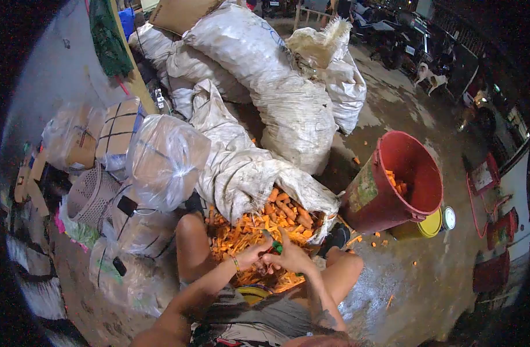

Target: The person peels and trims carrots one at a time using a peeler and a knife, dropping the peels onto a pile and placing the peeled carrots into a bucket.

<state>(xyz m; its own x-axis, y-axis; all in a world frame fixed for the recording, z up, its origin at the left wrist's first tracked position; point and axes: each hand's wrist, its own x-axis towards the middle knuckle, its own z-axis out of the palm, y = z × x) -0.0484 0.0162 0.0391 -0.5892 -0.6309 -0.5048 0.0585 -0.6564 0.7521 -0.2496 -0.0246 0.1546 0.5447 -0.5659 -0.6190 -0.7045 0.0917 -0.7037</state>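
My two hands meet over a heap of carrot peelings and pieces (233, 234) between my knees. My left hand (252, 257) is closed, its fingers curled; what lies in them is hidden. My right hand (292, 259) closes around a small green-handled tool (277, 247), its index finger stretched forward. The tool's working end is too small to make out. Just beyond the hands, whole orange carrots (285, 206) spill from the mouth of a white woven sack (247, 179). Below my hands shows the rim of a yellow container (252, 296).
A tall red bin (363, 194) holding carrots stands on the right, beside a yellow tub (429, 224). Full white sacks (294, 110) are piled ahead. Plastic-wrapped boxes (166, 162) and a basket (94, 196) crowd the left. A dog (431, 76) and motorbikes (412, 40) are farther back.
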